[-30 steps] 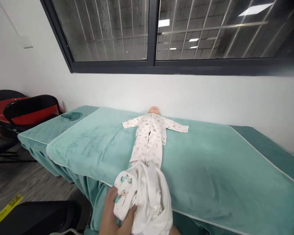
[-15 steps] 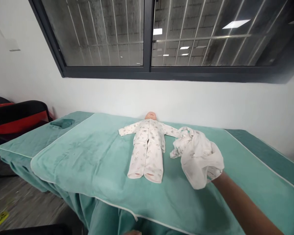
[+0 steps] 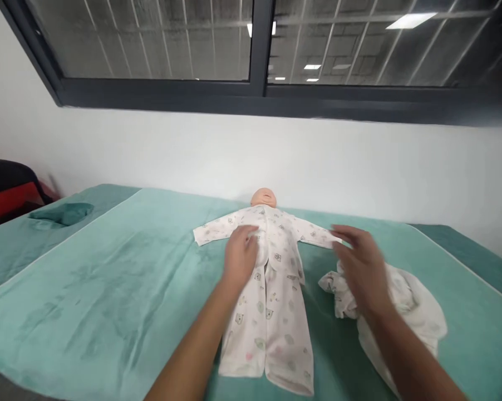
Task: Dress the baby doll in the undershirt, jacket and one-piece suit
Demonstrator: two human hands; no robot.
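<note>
Head view: cloth bundle (image 3: 416, 306) now lies released, four o'clock from doll (image 3: 263, 197); printed outfit (image 3: 282, 328), sleeves outspread; fingers narrow on left hand (image 3: 240, 253), wide on right hand (image 3: 363, 270).

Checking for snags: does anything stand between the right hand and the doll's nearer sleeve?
Nothing visible does. The right hand is at the sleeve end of the doll; blur hides whether they touch. The crumpled white cloth lies beneath the hand, not between.

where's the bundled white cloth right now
In the head view, the bundled white cloth lies on the green bed cover, right of the doll, partly behind the right hand.
</note>
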